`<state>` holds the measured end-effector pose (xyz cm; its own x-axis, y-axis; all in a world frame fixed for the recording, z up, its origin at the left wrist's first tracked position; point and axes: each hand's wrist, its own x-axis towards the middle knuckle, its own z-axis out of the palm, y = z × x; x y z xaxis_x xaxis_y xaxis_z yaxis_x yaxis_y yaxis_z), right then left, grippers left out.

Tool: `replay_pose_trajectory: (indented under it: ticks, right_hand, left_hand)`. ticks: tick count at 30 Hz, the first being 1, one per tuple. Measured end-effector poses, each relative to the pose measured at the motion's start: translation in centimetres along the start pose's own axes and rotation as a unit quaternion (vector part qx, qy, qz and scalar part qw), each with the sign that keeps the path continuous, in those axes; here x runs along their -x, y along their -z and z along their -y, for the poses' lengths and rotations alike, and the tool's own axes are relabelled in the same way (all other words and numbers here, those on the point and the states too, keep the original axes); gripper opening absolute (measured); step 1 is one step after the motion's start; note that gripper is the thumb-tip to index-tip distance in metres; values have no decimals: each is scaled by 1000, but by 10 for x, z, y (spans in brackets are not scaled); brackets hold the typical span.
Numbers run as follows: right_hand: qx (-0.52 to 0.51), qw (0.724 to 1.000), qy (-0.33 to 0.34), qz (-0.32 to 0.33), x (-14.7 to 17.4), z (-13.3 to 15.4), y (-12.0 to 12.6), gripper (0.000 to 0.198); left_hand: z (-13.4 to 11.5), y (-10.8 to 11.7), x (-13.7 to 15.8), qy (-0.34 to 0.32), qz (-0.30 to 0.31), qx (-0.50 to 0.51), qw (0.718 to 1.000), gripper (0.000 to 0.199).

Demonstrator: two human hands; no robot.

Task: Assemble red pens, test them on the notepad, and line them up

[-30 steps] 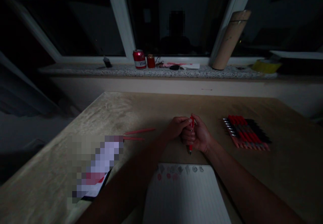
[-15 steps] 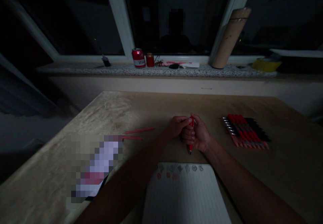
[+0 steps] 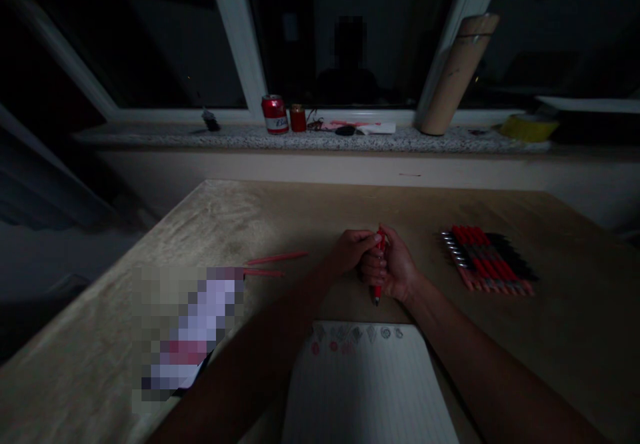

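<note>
A red pen [image 3: 378, 291] points tip-down just beyond the top edge of a lined notebook [image 3: 373, 391]. My right hand [image 3: 399, 267] is closed, its fingers wrapped round the barrel. From the other side, my left hand [image 3: 353, 249] holds its fingers against the pen's upper part, and the two hands touch. Small dark and red doodles run along the top of the notebook page. The pen's upper end is partly hidden by my fingers.
Several red and black pens [image 3: 485, 257] lie in a row on the right. To the left are two pinkish-red sticks [image 3: 277, 257] and a blurred-out phone-like object [image 3: 200, 331]. On the windowsill stand a red can [image 3: 275, 115], a small red jar [image 3: 298, 118] and a tall tan cylinder [image 3: 457, 77].
</note>
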<state>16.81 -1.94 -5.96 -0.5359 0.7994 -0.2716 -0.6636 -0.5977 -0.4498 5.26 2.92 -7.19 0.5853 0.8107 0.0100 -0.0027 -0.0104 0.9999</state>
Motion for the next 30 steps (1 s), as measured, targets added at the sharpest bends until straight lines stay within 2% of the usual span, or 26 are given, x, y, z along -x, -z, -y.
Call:
replay_pose_trajectory:
  ticks: [9,19,30]
  right_hand:
    - [8,1000,2,17,0,0,3,50]
    - [7,1000,1,-3,0,0,2,46]
    - [3,1000,0,11,-1,0,4,46]
  left_hand:
    - [-2,0,1,-2,-1,4,1000,36]
    - [1,0,-1,-6,-1,-4,1000,37]
    - [0,0,0,-7,3,-7,1000,38]
